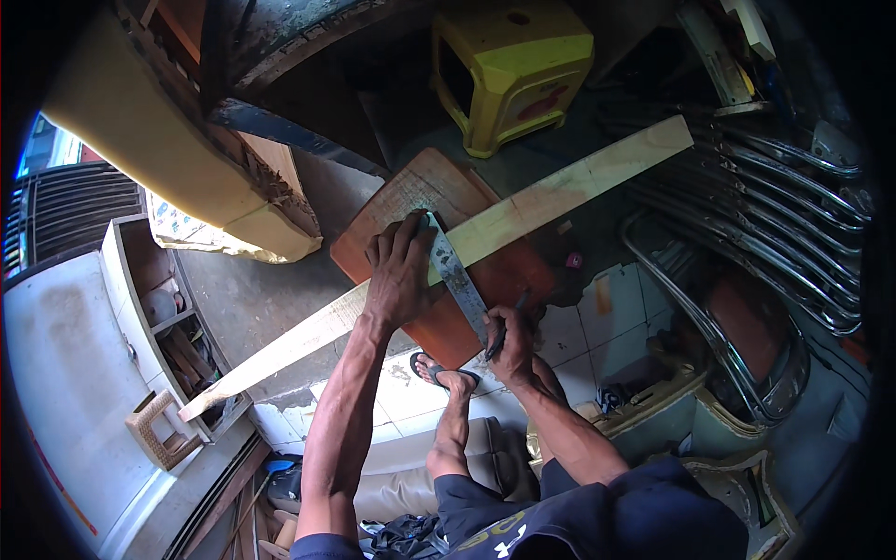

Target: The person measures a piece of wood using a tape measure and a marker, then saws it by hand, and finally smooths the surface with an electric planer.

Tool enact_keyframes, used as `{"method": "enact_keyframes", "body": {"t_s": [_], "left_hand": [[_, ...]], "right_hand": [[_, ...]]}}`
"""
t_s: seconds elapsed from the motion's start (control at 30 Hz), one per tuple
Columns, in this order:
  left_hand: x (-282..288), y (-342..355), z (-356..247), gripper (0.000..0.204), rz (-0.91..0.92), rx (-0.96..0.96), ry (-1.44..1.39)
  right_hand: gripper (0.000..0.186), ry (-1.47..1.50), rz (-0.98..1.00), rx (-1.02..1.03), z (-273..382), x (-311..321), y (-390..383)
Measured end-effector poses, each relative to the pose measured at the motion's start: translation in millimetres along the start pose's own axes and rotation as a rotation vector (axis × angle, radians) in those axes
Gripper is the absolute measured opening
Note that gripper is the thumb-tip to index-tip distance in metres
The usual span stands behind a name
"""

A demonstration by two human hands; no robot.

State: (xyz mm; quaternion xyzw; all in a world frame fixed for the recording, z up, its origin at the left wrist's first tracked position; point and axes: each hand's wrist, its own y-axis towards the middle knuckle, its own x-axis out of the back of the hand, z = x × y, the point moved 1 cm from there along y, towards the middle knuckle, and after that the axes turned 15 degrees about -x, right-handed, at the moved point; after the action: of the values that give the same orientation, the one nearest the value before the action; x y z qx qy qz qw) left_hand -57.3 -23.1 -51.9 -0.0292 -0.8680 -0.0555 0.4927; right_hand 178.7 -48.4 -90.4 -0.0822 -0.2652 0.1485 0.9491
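Note:
A long pale wooden plank (579, 185) lies slanting across an orange seat board (381, 218). A flat metal straightedge (455, 275), speckled with wear, crosses the plank at roughly a right angle. My left hand (397, 271) grips the straightedge near its upper end, resting over the plank. My right hand (511, 347) is closed around a slim dark pen-like tool (495, 343) beside the straightedge's lower end; its tip is hard to make out.
A yellow plastic stool (518, 47) stands beyond the plank. Stacked chrome chair frames (765, 205) fill the right. Left are a padded foam piece (140, 140), a white cabinet (75, 355) and a wicker piece (159, 429). A grey cushion (476, 457) lies near my legs.

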Motion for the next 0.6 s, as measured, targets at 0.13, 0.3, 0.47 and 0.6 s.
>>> {"method": "enact_keyframes", "body": {"t_s": [0.13,0.3,0.47,0.6], "left_hand": [[-4,-2,1,0.085,-0.023,-0.046,0.032],[-3,-4,1,0.082,-0.034,-0.053,0.033],[-3,-3,-1,0.082,-0.045,-0.021,0.012],[-2,-2,-2,0.086,-0.068,-0.034,0.009]], "right_hand": [[0.025,-0.016,0.019,0.008,6,6,5],[0.034,-0.103,0.011,0.115,56,37,36],[0.021,0.210,0.121,0.008,78,-1,72],[0.018,0.226,0.201,0.012,66,-17,94]]}}
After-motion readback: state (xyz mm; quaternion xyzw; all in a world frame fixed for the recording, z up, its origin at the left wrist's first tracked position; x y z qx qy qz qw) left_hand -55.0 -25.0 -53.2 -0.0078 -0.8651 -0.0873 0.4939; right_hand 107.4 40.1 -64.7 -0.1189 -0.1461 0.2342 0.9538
